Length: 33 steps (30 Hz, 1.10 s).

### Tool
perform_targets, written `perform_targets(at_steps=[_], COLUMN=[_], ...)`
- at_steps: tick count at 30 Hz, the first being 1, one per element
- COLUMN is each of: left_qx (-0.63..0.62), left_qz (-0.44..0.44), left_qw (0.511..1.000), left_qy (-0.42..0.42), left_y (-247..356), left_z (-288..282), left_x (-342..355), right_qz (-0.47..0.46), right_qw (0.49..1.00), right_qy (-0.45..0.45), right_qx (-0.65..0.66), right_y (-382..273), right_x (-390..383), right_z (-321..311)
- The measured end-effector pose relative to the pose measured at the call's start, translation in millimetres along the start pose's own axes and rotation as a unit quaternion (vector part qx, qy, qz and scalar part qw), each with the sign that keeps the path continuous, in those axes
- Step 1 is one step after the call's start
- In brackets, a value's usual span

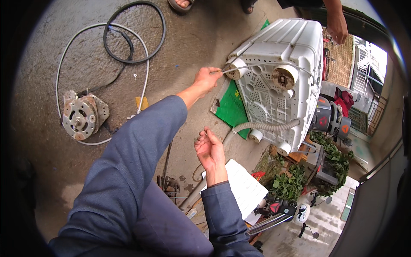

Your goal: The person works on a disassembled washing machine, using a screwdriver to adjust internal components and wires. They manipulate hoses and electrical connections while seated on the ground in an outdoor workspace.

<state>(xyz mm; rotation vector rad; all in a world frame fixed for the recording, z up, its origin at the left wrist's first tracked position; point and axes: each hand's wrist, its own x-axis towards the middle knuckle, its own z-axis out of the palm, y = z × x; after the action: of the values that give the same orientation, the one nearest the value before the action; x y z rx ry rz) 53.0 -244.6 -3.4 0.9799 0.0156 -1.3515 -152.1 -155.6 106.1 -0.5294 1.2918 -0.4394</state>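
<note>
A white washing machine [291,55] lies tipped on its side, its ribbed plastic underside facing me. My left hand [207,79] reaches out and pinches a thin grey cable [257,65] that runs across the underside past a round pulley hub [283,77]. My right hand [209,150] hovers lower, palm up, fingers apart and empty, near a grey corrugated drain hose [265,127] coming off the machine.
An electric motor [81,116] with white wire sits on the concrete at left, beside a black rubber belt [135,32]. A green sheet [233,107] lies under the machine; white paper [244,186] and tools [169,184] lie near me. Another person's hand [337,26] rests on the machine.
</note>
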Motion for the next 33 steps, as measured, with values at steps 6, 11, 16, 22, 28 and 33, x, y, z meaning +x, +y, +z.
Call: perform_targets(at_steps=[6,11,16,22,28,33], left_qx=[0.221,0.273,0.17,0.22,0.422,0.448], left_qz=[0.195,0.184,0.062,0.036,-0.035,-0.096], left_qw=[0.95,0.94,0.983,0.968,0.837,0.764], left_qy=[0.107,0.087,0.042,-0.111,-0.346,-0.454], left_y=[-18.5,-9.9,-11.4,-16.1,18.6,30.7], left_z=[-4.3,-18.6,-51.6,-100.0,-66.9,-19.6], left_x=[13.1,13.4,-60.7,-245.4,-336.5,-363.3], right_qz=[0.021,0.018,0.013,0.004,-0.138,-0.214], right_qw=[1.0,0.999,0.995,0.985,0.969,0.961], right_qy=[0.001,-0.046,-0.07,-0.04,-0.172,-0.174], right_qx=[0.01,0.014,-0.067,-0.166,-0.115,0.018], right_y=[8.4,7.8,16.9,57.6,74.2,76.2], right_x=[-3.1,-8.2,-42.5,-115.3,-188.0,-229.4], right_z=[-9.4,-16.0,-46.5,-93.0,-88.8,-74.0])
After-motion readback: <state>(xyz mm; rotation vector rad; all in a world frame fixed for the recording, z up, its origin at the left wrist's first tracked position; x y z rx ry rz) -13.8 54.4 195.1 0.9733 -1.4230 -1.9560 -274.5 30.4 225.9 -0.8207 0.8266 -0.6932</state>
